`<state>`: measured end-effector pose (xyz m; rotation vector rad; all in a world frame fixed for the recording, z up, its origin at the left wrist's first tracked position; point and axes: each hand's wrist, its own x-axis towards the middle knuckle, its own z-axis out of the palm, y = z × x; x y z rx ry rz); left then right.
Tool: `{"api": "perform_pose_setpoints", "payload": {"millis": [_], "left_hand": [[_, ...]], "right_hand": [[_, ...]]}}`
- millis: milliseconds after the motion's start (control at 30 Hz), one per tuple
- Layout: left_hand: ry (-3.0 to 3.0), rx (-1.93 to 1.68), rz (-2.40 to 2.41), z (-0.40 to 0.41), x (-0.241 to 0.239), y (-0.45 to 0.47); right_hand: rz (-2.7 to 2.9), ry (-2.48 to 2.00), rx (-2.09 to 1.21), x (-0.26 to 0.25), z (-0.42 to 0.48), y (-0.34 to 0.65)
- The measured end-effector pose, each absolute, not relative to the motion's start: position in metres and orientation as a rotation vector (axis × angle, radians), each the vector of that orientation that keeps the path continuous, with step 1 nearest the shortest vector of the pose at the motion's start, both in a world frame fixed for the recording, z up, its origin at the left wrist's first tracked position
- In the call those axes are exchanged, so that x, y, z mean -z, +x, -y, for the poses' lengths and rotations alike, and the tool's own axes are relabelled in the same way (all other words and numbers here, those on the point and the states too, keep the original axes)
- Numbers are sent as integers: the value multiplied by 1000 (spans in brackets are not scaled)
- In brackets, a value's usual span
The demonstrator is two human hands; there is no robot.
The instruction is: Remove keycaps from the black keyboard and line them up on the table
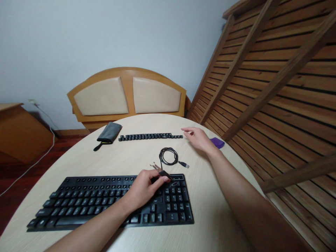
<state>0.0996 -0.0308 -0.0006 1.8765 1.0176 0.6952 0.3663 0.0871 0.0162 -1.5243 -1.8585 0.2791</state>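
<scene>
A black keyboard (86,203) lies on the round table (131,157) in front of me. My left hand (143,190) rests over its right part, fingers closed on a wire keycap puller (160,170) whose prongs point away from me. My right hand (198,138) reaches to the far right end of a row of removed black keycaps (149,136). Its thumb and fingertips are pinched close together at the last keycap; I cannot make out whether a keycap is between them.
A coiled black USB cable (169,156) lies just beyond the keyboard. A grey pouch (109,133) sits at the far left of the table, a purple object (217,142) at the right edge. A wooden headboard (126,94) and slatted bed frame (275,77) stand behind.
</scene>
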Motion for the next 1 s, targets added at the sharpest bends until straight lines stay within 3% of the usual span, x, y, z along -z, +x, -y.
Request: {"api": "perform_pose_setpoints", "payload": {"millis": [167,467,700,1000], "left_hand": [[1866,-733,-957,31,0,101],[1894,-705,-1002,27,2,101],[2142,-592,-1038,32,-10,115],[2212,-737,-998,40,2,123]], "right_hand": [[2092,-1439,-452,-49,-27,340],[2487,-1276,-855,-33,43,344],[2514,-1185,-808,-32,37,342],[2539,-1130,-710,-30,36,338]]}}
